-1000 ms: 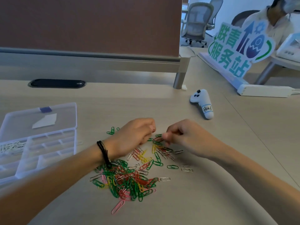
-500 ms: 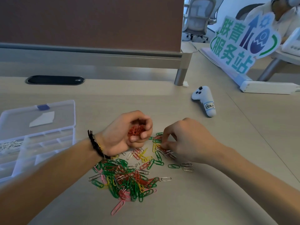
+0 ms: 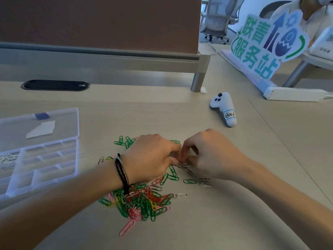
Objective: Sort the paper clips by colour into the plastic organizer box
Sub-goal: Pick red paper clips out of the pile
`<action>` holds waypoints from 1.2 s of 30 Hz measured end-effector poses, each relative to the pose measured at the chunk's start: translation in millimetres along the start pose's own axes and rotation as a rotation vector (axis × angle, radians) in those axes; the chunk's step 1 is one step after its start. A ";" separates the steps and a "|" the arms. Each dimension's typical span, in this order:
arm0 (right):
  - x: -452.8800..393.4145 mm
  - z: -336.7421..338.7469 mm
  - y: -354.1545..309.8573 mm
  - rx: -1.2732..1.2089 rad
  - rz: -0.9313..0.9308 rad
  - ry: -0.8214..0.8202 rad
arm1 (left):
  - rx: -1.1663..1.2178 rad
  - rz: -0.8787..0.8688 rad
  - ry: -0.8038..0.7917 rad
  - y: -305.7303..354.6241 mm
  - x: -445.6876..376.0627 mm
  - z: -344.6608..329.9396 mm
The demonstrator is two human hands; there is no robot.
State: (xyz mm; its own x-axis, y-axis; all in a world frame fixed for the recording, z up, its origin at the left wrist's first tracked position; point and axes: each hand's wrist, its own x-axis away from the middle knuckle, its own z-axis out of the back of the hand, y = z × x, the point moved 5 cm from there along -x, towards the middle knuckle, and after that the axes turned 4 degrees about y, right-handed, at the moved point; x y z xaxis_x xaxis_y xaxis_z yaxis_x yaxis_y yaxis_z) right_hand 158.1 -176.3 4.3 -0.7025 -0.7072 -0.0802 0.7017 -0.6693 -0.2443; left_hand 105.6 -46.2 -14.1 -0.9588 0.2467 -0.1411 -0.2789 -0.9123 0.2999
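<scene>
Head view looks down on a pale desk point(image 3: 234, 204) where a heap of paper clips point(image 3: 142, 201) in green, red, yellow, pink and silver lies near the middle, close to the viewer. A few green clips point(image 3: 124, 141) sit apart on the far left side of the heap, and a lone pink clip point(image 3: 127, 228) lies at its near edge. The left hand point(image 3: 151, 159), a dark braided band point(image 3: 122, 174) round its wrist, is knuckles-up over the far part of the heap with its fingers curled under; what it holds, if anything, cannot be told. The right hand point(image 3: 214, 156) is just beside it, fingers bent down, its fingertips point(image 3: 183, 156) meeting the left hand's over a small bunch of silver clips point(image 3: 185, 167); whether they pinch a clip is unclear. Two more silver clips point(image 3: 205, 182) lie near the right wrist. The plastic organizer box point(image 3: 54, 175) stands open at the left, well apart from the heap, its clear lid point(image 3: 59, 121) folded back on the far side; one compartment at the far left edge holds white or silver clips point(image 3: 7, 158). A white controller point(image 3: 224, 109) lies on the far right of the desk, and beyond it stands a green and blue sign point(image 3: 268, 46).
</scene>
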 end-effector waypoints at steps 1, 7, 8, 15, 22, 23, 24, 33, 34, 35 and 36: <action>2.2 -2.1 -1.1 0.008 0.007 -0.023 | -0.049 -0.003 -0.008 0.5 -1.6 0.3; 9.4 -0.8 8.1 0.053 -0.032 -0.163 | -0.009 0.023 -0.083 -2.8 -4.4 5.1; 10.5 1.4 8.7 0.062 -0.029 -0.187 | 0.036 0.036 -0.079 -5.1 -3.9 7.0; -0.2 6.3 -10.9 0.105 0.036 -0.092 | -0.065 0.009 -0.070 -8.4 -1.2 10.1; -2.7 3.6 -41.1 0.498 0.230 -0.162 | -0.301 -0.036 -0.106 0.1 -3.5 11.8; -1.7 2.4 -43.6 0.541 0.256 -0.180 | -0.308 -0.037 -0.122 1.0 -3.4 12.2; -0.6 1.0 -45.6 0.576 0.281 -0.191 | -0.307 -0.037 -0.136 1.5 -3.6 12.2; 4.4 2.1 -26.9 0.489 0.239 -0.155 | 0.049 0.056 -0.248 -15.6 3.4 16.3; 5.4 1.9 -21.6 0.414 0.198 -0.128 | 0.100 0.063 -0.244 -17.2 5.6 18.1; 6.5 1.7 -15.7 0.312 0.154 -0.098 | 0.136 0.063 -0.239 -18.8 7.5 19.4; 7.0 1.5 -10.1 0.187 0.113 -0.063 | 0.162 0.059 -0.236 -20.0 9.0 20.2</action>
State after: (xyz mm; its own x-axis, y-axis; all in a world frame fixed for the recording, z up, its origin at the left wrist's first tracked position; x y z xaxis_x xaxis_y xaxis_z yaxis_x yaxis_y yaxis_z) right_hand 146.3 -174.8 7.7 -0.6131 -0.7893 -0.0345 0.7898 -0.6111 -0.0530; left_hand 101.5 -19.1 -2.3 -0.9546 0.2811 0.0990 -0.2088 -0.8679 0.4508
